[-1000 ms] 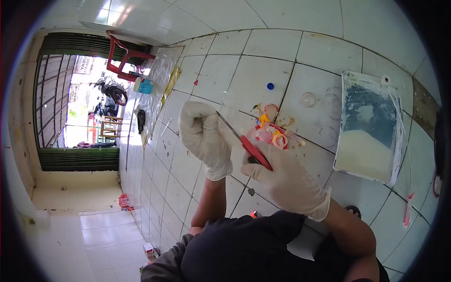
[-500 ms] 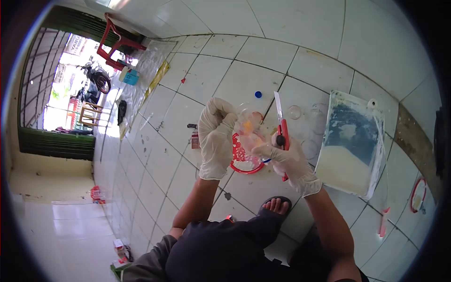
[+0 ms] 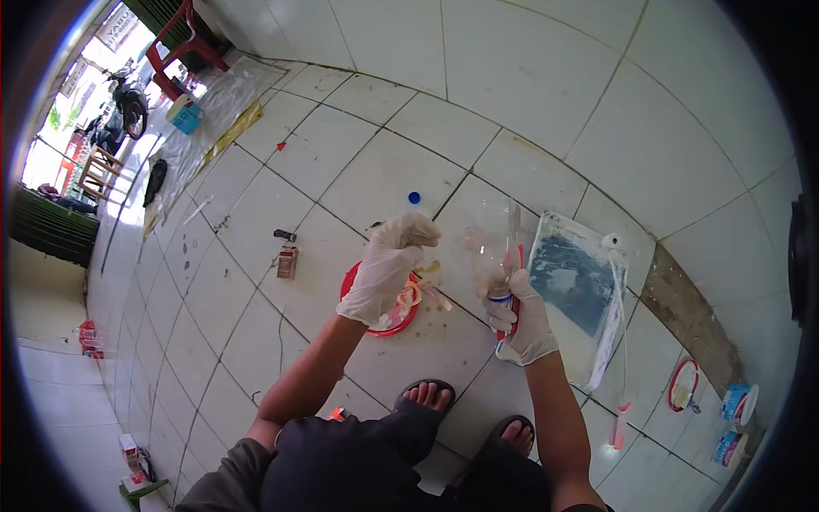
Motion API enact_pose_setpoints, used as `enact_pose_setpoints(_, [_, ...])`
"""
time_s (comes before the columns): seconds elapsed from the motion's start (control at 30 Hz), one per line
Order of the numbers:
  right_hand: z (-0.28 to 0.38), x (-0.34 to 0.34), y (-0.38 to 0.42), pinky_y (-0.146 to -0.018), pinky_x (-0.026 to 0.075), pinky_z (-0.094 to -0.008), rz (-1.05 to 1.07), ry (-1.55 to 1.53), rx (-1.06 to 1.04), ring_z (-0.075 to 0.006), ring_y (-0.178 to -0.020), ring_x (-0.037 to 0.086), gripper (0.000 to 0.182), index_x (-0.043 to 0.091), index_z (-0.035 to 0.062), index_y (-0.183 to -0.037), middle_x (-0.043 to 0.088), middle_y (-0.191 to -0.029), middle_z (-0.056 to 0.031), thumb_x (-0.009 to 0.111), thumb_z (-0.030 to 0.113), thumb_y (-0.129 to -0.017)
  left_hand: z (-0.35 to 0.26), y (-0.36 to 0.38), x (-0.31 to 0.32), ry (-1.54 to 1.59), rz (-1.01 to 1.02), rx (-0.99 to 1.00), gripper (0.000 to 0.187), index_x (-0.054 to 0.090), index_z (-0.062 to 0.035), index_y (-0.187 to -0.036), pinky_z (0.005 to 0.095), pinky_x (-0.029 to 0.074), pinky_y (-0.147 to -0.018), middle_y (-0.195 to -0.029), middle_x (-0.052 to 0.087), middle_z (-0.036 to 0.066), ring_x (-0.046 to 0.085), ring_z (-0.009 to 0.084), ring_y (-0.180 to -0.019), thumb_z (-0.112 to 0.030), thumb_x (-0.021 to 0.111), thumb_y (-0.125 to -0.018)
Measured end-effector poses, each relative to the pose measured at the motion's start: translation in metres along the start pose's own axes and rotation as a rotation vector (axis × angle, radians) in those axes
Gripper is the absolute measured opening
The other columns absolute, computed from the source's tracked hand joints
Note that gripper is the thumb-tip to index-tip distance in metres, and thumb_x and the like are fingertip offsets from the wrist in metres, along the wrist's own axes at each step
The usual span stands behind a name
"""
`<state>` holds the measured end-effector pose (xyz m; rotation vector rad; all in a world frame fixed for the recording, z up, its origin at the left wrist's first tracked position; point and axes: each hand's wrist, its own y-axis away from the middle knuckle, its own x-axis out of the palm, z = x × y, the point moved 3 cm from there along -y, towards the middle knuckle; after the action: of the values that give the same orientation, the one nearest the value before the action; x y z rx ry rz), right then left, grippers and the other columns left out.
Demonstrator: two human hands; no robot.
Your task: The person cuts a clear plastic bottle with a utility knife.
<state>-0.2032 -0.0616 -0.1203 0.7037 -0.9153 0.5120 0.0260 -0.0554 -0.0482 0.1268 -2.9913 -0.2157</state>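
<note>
My left hand point(image 3: 388, 264), in a whitish glove, is raised with its fingers curled together. What they hold, if anything, is hidden. Behind and below that hand is a red-rimmed round container point(image 3: 394, 325) with white stuff in it, and an orange-pink strip point(image 3: 411, 294) shows at its edge. In its glove, my right hand point(image 3: 527, 320) grips a clear plastic bottle point(image 3: 490, 243) with a blue ring near its lower end. The same hand also holds a red utility knife point(image 3: 519, 258), blade pointing up and away from me.
A paint tray point(image 3: 567, 282) with pale paint lies right of my right hand. A blue cap point(image 3: 414, 197), a small box point(image 3: 287, 263) and a pink-handled tool point(image 3: 619, 427) lie on the tiles. Two tubs point(image 3: 739, 403) stand far right; a red chair point(image 3: 183, 47) is far left.
My hands have moved apart. The bottle has gone right with my right hand and now stands more upright beside the knife. The view has shifted, showing both feet and the tubs.
</note>
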Motion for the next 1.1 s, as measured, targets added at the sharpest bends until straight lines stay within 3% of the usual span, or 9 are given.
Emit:
enact_pose_setpoints(0.1, [0.009, 0.006, 0.002, -0.04, 0.03, -0.0196, 0.025, 0.017, 0.003, -0.0045, -0.048, 0.037, 0.05, 0.055, 0.018, -0.13, 0.067, -0.095, -0.0086, 0.059, 0.056, -0.097, 0.006, -0.004, 0.011, -0.382, -0.012, 0.093, 0.051, 0.063, -0.0075, -0.13, 0.0289, 0.045, -0.099, -0.12, 0.058, 0.004, 0.056, 0.0137, -0.111, 0.006, 0.058, -0.081])
enact_pose_setpoints(0.13, [0.009, 0.01, 0.003, -0.04, 0.03, -0.0195, 0.026, 0.011, -0.02, -0.0044, -0.047, 0.037, 0.051, 0.055, 0.016, -0.13, 0.067, -0.095, -0.0088, 0.058, 0.055, -0.098, 0.004, -0.005, 0.012, -0.326, -0.032, 0.071, 0.067, 0.053, -0.0129, -0.145, 0.0313, 0.043, -0.104, -0.142, 0.048, 0.004, 0.051, 0.0156, -0.124, 0.004, 0.06, -0.081])
enact_pose_setpoints(0.23, [0.004, 0.004, 0.001, -0.04, 0.03, -0.0195, 0.05, -0.051, -0.035, -0.0049, -0.046, 0.036, 0.047, 0.055, 0.0122, -0.126, 0.067, -0.093, -0.0096, 0.056, 0.051, -0.101, -0.04, 0.008, 0.035, -0.206, -0.026, 0.216, 0.074, 0.047, -0.0136, -0.15, 0.0323, 0.041, -0.107, -0.151, 0.041, 0.004, 0.051, 0.0186, -0.127, 0.006, 0.062, -0.08])
enact_pose_setpoints(0.3, [-0.002, 0.011, 0.0, -0.04, 0.03, -0.0209, 0.133, -0.101, -0.012, -0.0057, -0.045, 0.036, 0.037, 0.056, 0.0134, -0.121, 0.067, -0.09, -0.0097, 0.056, 0.046, -0.103, -0.05, 0.011, 0.038, -0.207, -0.054, 0.156, 0.069, 0.051, -0.0123, -0.147, 0.0344, 0.042, -0.107, -0.148, 0.047, 0.005, 0.052, 0.0191, -0.127, 0.005, 0.062, -0.08])
enact_pose_setpoints(0.4, [-0.003, 0.026, 0.003, -0.04, 0.031, -0.0202, 0.038, 0.089, -0.065, -0.0043, -0.047, 0.04, 0.042, 0.057, 0.0111, -0.118, 0.063, -0.09, -0.0116, 0.066, 0.046, -0.097, -0.056, 0.007, 0.034, -0.686, 0.064, 0.501, 0.062, 0.055, -0.0126, -0.142, 0.0369, 0.042, -0.106, -0.139, 0.057, 0.005, 0.055, 0.0195, -0.125, 0.002, 0.061, -0.082])
enact_pose_setpoints(0.63, [0.005, 0.056, 0.005, -0.048, 0.035, -0.0237, -0.117, 0.422, -0.266, -0.007, -0.054, 0.047, 0.027, 0.057, 0.0059, -0.103, 0.069, -0.09, -0.0083, 0.072, 0.026, -0.093, -0.072, 0.014, 0.022, -0.325, -0.042, 0.356, 0.037, 0.067, -0.0049, -0.118, 0.0379, 0.039, -0.108, -0.123, 0.066, 0.006, 0.058, 0.0196, -0.12, -0.001, 0.064, -0.082])
enact_pose_setpoints(0.73, [0.004, 0.074, 0.008, -0.066, 0.046, -0.0246, -0.151, 0.53, -0.379, -0.0096, -0.074, 0.057, 0.027, 0.052, 0.0073, -0.097, 0.065, -0.089, -0.0048, 0.076, 0.009, -0.086, -0.072, 0.015, 0.02, -0.346, -0.036, 0.447, 0.033, 0.07, -0.0058, -0.114, 0.0375, 0.038, -0.109, -0.124, 0.066, 0.007, 0.056, 0.0221, -0.123, -0.003, 0.068, -0.081])
enact_pose_setpoints(0.83, [-0.007, 0.077, 0.005, -0.048, 0.035, -0.0207, -0.208, 0.565, -0.569, -0.0042, -0.057, 0.048, 0.036, 0.052, 0.0084, -0.094, 0.065, -0.087, -0.0022, 0.084, 0.018, -0.081, -0.07, 0.019, 0.022, -0.436, -0.078, 0.564, 0.035, 0.07, -0.0072, -0.114, 0.0374, 0.038, -0.109, -0.126, 0.066, 0.007, 0.055, 0.0253, -0.124, -0.003, 0.072, -0.079])
enact_pose_setpoints(1.1, [-0.019, 0.088, 0.014, -0.069, 0.042, -0.0246, -0.289, 0.585, -0.703, -0.0107, -0.083, 0.055, 0.043, 0.043, 0.0114, -0.092, 0.054, -0.09, -0.0011, 0.082, 0.002, -0.076, -0.07, 0.024, 0.024, -0.278, -0.166, 0.538, 0.023, 0.065, -0.0039, -0.102, 0.0327, 0.041, -0.104, -0.12, 0.063, 0.009, 0.055, 0.0195, -0.118, 0.001, 0.072, -0.081])
